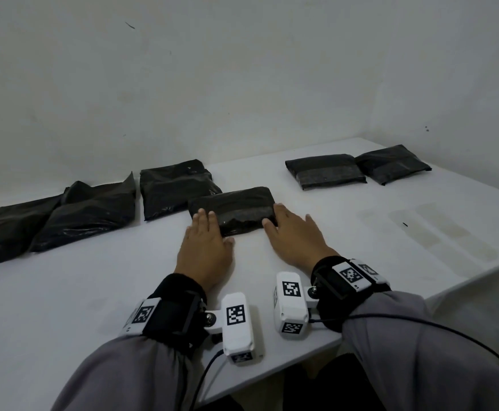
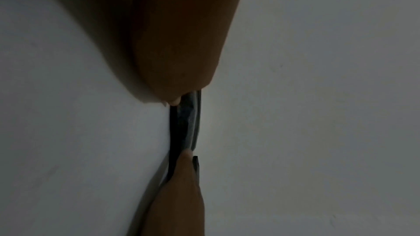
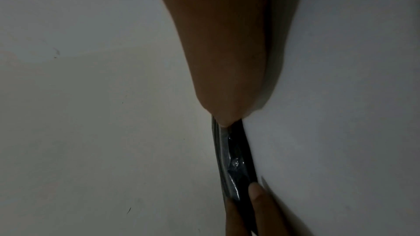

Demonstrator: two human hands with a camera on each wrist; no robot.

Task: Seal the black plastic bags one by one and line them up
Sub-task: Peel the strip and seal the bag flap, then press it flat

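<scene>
We press the folded black bag [image 1: 233,209] at the bench [image 1: 94,292] centre, left hand [image 1: 205,243] and right hand [image 1: 294,232] with fingers flat and straight on its ends. The flap, seemingly stuck, could spring open or slide toward ten o'clock, onto the unsealed bags [image 1: 88,212].

Grey sleeves [image 1: 438,345] cover both arms. Each wrist has a black band [image 1: 177,310] with white boxes [image 1: 238,323] showing black square patterns.
</scene>
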